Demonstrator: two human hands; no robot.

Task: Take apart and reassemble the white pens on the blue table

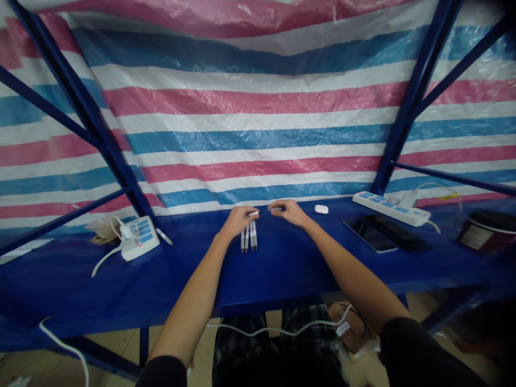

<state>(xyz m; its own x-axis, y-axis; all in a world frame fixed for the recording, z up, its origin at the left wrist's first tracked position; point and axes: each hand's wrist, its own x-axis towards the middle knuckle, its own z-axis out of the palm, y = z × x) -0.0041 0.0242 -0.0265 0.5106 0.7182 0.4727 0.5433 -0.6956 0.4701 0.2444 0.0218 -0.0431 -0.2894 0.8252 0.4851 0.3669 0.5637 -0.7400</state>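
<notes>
My left hand (241,220) pinches a short white piece (253,213), perhaps a pen's cap or barrel. Facing it, my right hand (289,211) is closed on a slim grey pen-like stick (277,209). A thin dark-blue length shows in the gap between my fingers; whether it joins the two pieces I cannot tell. Just below my left hand, several grey-and-white pens (249,237) with dark ends lie side by side on the blue tabletop (278,269), pointing towards me. My left fingers partly cover their far ends.
A white power strip (141,238) with a plug stands on the left, a white marker (164,236) beside it. To the right are a white earbud case (321,209), a phone (368,234), another power strip (391,208) and a dark tub (487,231). Blue metal posts frame a striped sheet (258,137).
</notes>
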